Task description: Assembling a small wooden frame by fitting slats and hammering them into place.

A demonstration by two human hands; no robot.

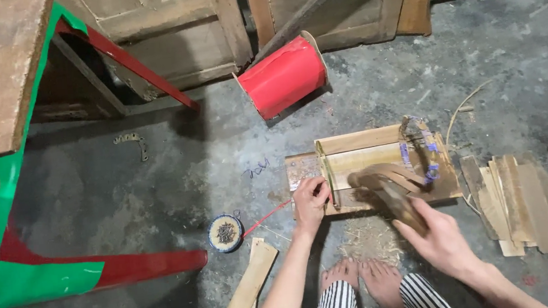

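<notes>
The person crouches on the concrete floor (157, 177), bare feet (364, 275) at the bottom centre. Just right of centre lies a small wooden frame (367, 165), a shallow box of thin slats. The left hand (310, 200) rests at the frame's left edge, fingers pinched on something small there, probably a nail, though it is too small to be sure. The right hand (436, 235), lower right, is clenched round a wooden mallet or hammer (389, 187), blurred over the frame.

To my eye the blow should be short and square, with the pinching fingers low and clear of the head, and the frame flat on the floor. A round tin of nails (225, 233) sits within reach to the left, spare slats (523, 201) to the right, a red roll (283, 75) above.
</notes>
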